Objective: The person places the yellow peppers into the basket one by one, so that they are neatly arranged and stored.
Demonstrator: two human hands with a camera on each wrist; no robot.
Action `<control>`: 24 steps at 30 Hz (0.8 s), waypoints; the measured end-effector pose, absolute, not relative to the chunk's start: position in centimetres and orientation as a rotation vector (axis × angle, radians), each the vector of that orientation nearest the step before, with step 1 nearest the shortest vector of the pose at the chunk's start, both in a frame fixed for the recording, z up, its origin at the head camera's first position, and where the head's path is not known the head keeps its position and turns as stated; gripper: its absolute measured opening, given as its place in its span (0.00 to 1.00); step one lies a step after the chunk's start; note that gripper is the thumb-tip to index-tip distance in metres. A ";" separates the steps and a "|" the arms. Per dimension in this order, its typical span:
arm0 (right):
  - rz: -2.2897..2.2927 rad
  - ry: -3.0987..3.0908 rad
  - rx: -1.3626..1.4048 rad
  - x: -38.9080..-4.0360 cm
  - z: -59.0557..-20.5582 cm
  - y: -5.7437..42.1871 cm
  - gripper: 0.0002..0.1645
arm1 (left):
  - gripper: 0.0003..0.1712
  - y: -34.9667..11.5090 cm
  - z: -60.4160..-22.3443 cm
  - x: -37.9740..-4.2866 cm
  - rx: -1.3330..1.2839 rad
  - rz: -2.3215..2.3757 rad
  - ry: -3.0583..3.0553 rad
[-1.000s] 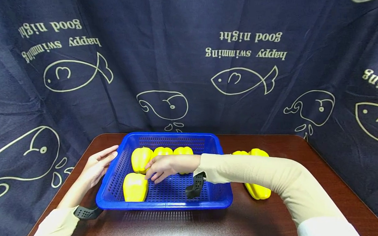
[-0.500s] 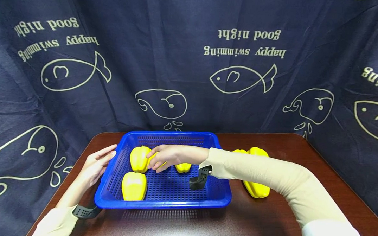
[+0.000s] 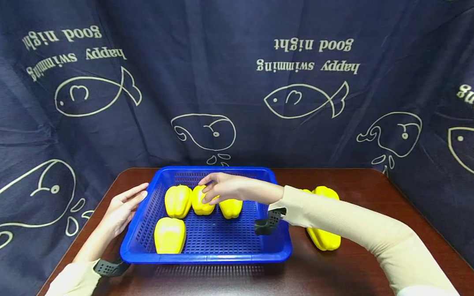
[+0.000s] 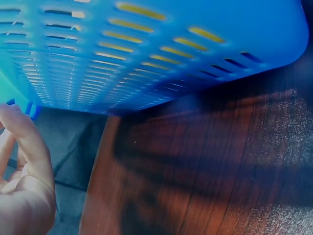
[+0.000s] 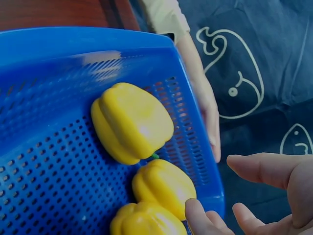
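Note:
A blue plastic basket (image 3: pixel 210 258) with slotted walls holds several yellow bell peppers. One bell pepper (image 3: pixel 170 235) lies at its front left, and others, including the left one (image 3: pixel 178 201) and the middle one (image 3: pixel 201 201), line its back. My left hand (image 3: pixel 122 208) rests its fingertips against the basket's left rim from outside; in the left wrist view that hand (image 4: pixel 27 171) is at the wall's far end. Over the back peppers, my right hand (image 3: pixel 223 187) hovers with fingers loosely spread. In the right wrist view its thumb and fingers (image 5: pixel 259 169) stand apart, holding nothing.
To the right of the basket, more yellow bell peppers (image 3: pixel 324 240) lie on the brown wooden table (image 3: pixel 367 230), partly behind my right sleeve. A dark blue cloth (image 3: pixel 234 77) with fish drawings hangs behind the table. Both wrists wear black straps.
My right hand has risen from beside the left peppers and drawn right, over the back row, uncovering the middle pepper. My left hand has stayed at the basket's rim.

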State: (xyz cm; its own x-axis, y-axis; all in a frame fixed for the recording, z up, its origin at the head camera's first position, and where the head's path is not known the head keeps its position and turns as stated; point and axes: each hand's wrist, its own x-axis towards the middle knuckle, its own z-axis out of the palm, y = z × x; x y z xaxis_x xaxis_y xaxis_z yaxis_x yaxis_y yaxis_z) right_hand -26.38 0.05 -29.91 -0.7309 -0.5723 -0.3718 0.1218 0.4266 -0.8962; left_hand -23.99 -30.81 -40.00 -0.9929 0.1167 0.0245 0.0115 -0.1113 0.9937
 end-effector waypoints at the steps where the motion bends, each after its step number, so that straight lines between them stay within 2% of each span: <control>1: -1.347 2.030 -0.382 -26.4 -29.8 0.3 0.34 | 0.18 -30.8 -40.0 -24.0 0.148 2.287 2.047; 24: -1.442 2.256 -0.601 -25.2 -26.0 8.9 0.35 | 0.17 -31.0 -40.1 -24.2 0.168 2.285 2.016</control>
